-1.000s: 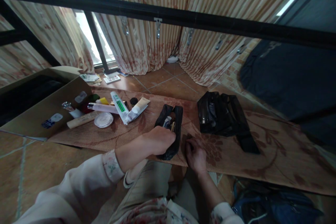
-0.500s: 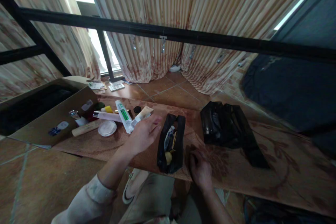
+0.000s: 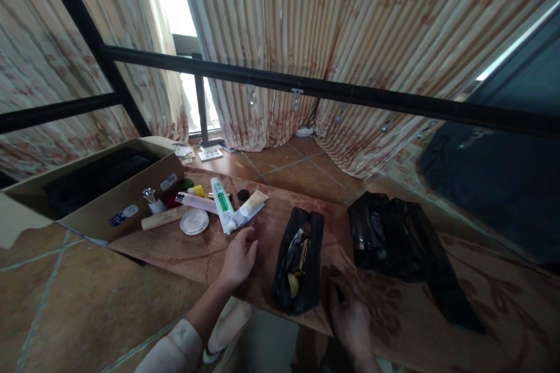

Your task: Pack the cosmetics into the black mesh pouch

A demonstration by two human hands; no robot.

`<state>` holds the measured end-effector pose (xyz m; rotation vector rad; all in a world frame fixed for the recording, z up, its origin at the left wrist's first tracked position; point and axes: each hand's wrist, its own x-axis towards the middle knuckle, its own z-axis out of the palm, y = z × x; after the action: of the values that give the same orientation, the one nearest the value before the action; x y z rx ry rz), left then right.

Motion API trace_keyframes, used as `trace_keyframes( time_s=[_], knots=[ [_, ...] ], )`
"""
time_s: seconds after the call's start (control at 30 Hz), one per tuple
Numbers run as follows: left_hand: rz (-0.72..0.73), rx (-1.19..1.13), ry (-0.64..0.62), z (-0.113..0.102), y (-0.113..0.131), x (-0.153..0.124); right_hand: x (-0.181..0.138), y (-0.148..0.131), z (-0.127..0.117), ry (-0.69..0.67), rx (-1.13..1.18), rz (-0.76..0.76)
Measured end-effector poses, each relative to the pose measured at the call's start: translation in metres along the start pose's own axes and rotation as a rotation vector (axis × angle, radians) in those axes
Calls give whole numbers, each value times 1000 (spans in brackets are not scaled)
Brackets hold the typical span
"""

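My left hand [image 3: 240, 257] is just short of a cream-coloured tube [image 3: 254, 203]. Its thumb stands apart from the loosely bent fingers, and nothing shows in it. A white and green tube [image 3: 223, 205] lies alongside. To the right, an unzipped black pouch [image 3: 315, 256] holds a few small items, among them a yellowish rounded piece [image 3: 293, 284]. My right hand [image 3: 350, 316] rests on the cloth beside the pouch, fingers loosely curved with a gap at the thumb and no object visible. It lies partly in shadow.
Cosmetics cluster at left: a round clear-lidded case [image 3: 194, 222], a beige tube [image 3: 163, 218], a pink tube [image 3: 199, 202] and a black cap [image 3: 243, 194]. Behind them stands an open cardboard box [image 3: 144, 201]. A glossy black bag [image 3: 389, 239] lies right. A dark metal bar [image 3: 262, 76] crosses behind.
My left hand has drawn back from the cream-coloured tube, away from the pouch and nearer to me. My right hand stays beside the pouch. The whole view has shifted and tilted.
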<state>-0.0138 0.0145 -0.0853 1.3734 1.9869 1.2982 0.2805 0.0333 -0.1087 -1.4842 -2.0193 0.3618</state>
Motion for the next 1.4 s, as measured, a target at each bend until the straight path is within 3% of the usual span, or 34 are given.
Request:
trace_keyframes(
  time_s=[0.1, 0.17, 0.3, 0.4, 0.53, 0.73, 0.87, 1.03, 1.2, 1.4],
  knots=[
    [109, 283, 185, -13, 3, 21, 0, 4, 2, -3, -19, -2],
    [156, 462, 244, -22, 3, 34, 0, 6, 4, 6, -27, 1],
    [147, 663, 148, -30, -7, 48, -1, 9, 6, 6, -25, -17],
    [160, 686, 80, -29, -16, 45, -1, 9, 5, -7, -23, -29],
    [168, 651, 98, -30, -24, 30, -1, 9, 4, -6, -23, -33],
    [112, 594, 98, -51, -27, 5, -1, 11, 7, -3, -29, -37],
    [86, 623, 120, -64, -16, 5, 0, 7, 4, -5, -39, -17],
    [83, 698, 179, -65, -3, 44, 2, -3, -2, -8, -7, 40],
    [85, 802, 134, -55, -6, 95, 4, -8, -3, 5, 26, 33],
    [35, 888, 113, -51, -14, 117, 5, -6, -3, 6, 37, 26]
  ],
)
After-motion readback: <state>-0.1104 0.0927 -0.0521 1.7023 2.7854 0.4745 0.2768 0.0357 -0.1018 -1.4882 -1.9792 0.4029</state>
